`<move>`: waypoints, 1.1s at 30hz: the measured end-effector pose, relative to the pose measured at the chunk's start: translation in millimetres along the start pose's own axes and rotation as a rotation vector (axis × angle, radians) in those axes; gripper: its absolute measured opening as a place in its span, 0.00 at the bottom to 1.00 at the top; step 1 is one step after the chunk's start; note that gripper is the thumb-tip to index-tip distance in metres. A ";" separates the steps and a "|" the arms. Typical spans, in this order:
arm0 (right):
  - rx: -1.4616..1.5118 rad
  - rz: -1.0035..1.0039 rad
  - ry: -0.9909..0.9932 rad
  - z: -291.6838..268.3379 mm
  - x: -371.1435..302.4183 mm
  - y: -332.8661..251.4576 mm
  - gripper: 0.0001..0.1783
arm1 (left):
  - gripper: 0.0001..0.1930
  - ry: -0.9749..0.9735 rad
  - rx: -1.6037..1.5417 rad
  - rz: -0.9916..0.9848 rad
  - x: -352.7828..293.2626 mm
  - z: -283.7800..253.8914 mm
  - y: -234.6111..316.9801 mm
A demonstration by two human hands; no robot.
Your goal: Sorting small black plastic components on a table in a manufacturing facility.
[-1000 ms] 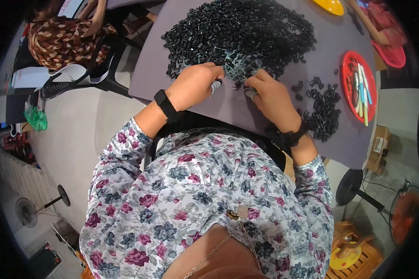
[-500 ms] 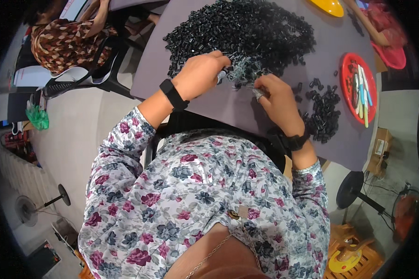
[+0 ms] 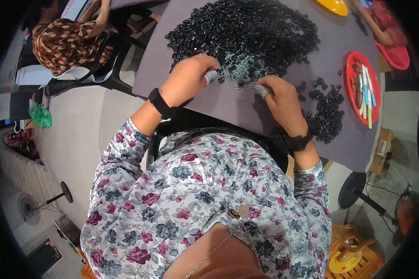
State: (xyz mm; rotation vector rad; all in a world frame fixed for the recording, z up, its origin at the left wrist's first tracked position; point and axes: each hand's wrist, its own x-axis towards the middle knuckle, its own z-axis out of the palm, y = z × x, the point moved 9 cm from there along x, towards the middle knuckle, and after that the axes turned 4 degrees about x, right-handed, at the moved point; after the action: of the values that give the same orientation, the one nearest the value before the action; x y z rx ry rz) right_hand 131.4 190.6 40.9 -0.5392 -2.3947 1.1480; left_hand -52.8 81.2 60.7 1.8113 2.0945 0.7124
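Observation:
A large heap of small black plastic pieces [image 3: 246,32] covers the far part of the table. At its near edge lies a patch of thin grey-green scraps [image 3: 239,67]. My left hand [image 3: 186,81] is at the left of these scraps, fingers curled in and its thumb wrapped in pale tape. My right hand [image 3: 284,102] hovers to their right, thumb and finger pinched together, the thumb also taped. Whatever small thing either hand holds is too small to make out. A smaller pile of black pieces [image 3: 325,114] lies right of my right hand.
Right on the grey table [image 3: 209,104] sits a red plate [image 3: 377,100] with slim white, blue and green handled tools [image 3: 367,95]. A yellow dish [image 3: 336,5] is at the far edge. Other people sit far left and far right. Standing fans [image 3: 351,190] flank me.
My left hand has drawn back slightly left and down from the scraps, showing its taped thumb. My right hand has shifted a little rightward, its fingers still pinched.

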 end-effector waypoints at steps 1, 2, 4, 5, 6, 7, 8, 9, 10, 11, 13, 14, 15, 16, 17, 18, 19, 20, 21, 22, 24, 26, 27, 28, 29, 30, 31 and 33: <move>0.008 0.017 -0.010 0.4 0.3 0.5 0.17 | 0.20 -0.015 0.009 0.048 -2.7 7.1 5.4; 0.016 0.034 -0.021 1.3 0.5 1.4 0.18 | 0.20 -0.030 0.017 0.096 -4.6 12.7 11.7; 0.030 -0.003 0.013 -1.2 1.2 -1.9 0.18 | 0.18 -0.074 0.107 0.091 -4.4 20.9 15.9; 0.037 -0.020 0.029 -2.5 1.3 -3.3 0.18 | 0.17 -0.072 0.136 0.082 -4.1 23.0 16.0; 0.048 -0.022 0.040 -2.8 1.1 -2.7 0.17 | 0.17 -0.069 0.165 0.073 -4.2 24.2 15.5; 0.059 -0.025 0.052 -2.8 1.0 -1.5 0.16 | 0.18 -0.069 0.179 0.079 -3.9 24.6 15.8; 0.070 -0.028 0.064 -3.5 0.8 -1.0 0.15 | 0.18 -0.070 0.194 0.085 -3.4 24.9 15.9; 0.056 -0.022 0.057 -4.2 0.9 -1.9 0.15 | 0.18 -0.070 0.208 0.091 -3.2 25.1 16.2; 0.043 -0.015 0.050 -5.3 1.1 -3.6 0.15 | 0.19 -0.087 0.214 0.093 -3.8 26.2 16.3; 0.029 -0.009 0.043 -5.4 1.2 -4.4 0.15 | 0.20 -0.105 0.221 0.095 -4.9 26.7 16.8; -0.024 -0.003 -0.018 5.4 0.9 -5.7 0.15 | 0.21 -0.114 0.212 0.099 -7.3 26.2 16.7; -0.050 0.000 -0.048 11.9 0.6 -6.4 0.15 | 0.21 -0.106 0.197 0.101 -8.7 24.7 16.3; -0.115 -0.053 -0.044 17.1 0.0 -11.2 0.14 | 0.21 -0.098 0.182 0.103 -9.9 23.3 15.8; -0.180 -0.104 -0.039 23.4 0.1 -15.5 0.14 | 0.20 -0.091 0.172 0.087 -9.1 21.9 12.8; -0.246 -0.155 -0.035 27.6 0.3 -20.3 0.14 | 0.20 -0.084 0.161 0.072 -7.3 20.6 9.0; -0.234 -0.124 -0.073 31.7 2.6 -17.3 0.16 | 0.19 -0.077 0.150 0.057 -5.0 19.0 5.0; -0.222 -0.097 -0.113 36.3 5.7 -14.0 0.18 | 0.17 -0.013 0.152 0.039 -2.9 11.0 1.2; -0.209 -0.069 -0.153 40.6 8.2 -10.8 0.20 | 0.15 0.050 0.154 0.022 0.5 2.0 -3.0; -0.232 -0.075 -0.107 36.9 10.9 -12.7 0.17 | 0.13 0.114 0.156 0.006 4.0 -6.5 -6.8; -0.254 -0.085 -0.062 32.6 14.2 -15.5 0.14 | 0.13 0.128 0.157 -0.016 7.2 -10.6 -10.6; -0.270 -0.098 -0.010 28.6 18.1 -15.0 0.11 | 0.13 0.157 0.157 -0.058 14.5 -18.0 -19.5; -0.264 -0.107 0.006 27.3 19.1 -8.9 0.11 | 0.16 0.114 0.194 -0.007 19.1 -12.2 -28.5; -0.267 -0.112 -0.004 27.4 20.1 -8.7 0.11 | 0.16 0.085 0.213 -0.003 20.4 -9.4 -32.3; -0.273 -0.109 -0.014 27.5 19.4 -7.3 0.11 | 0.16 0.052 0.227 0.004 21.7 -5.3 -31.6; -0.278 -0.106 -0.025 27.4 18.4 -6.0 0.12 | 0.16 0.067 0.220 0.015 22.4 -5.7 -28.6; -0.266 -0.089 -0.038 26.5 17.1 -3.1 0.14 | 0.16 0.082 0.213 0.025 23.7 -6.8 -23.8; -0.251 -0.074 -0.052 25.9 16.2 -1.0 0.16 | 0.16 0.098 0.209 0.032 23.9 -9.0 -19.6; -0.240 -0.053 -0.071 25.8 14.7 0.4 0.18 | 0.18 0.049 0.226 0.031 26.1 -3.6 -19.7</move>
State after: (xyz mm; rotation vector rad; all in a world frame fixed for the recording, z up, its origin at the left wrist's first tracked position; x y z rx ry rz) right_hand 105.5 182.0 29.0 -0.5141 -2.6103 0.8758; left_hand -75.8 104.3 56.0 1.9638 2.2626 0.5515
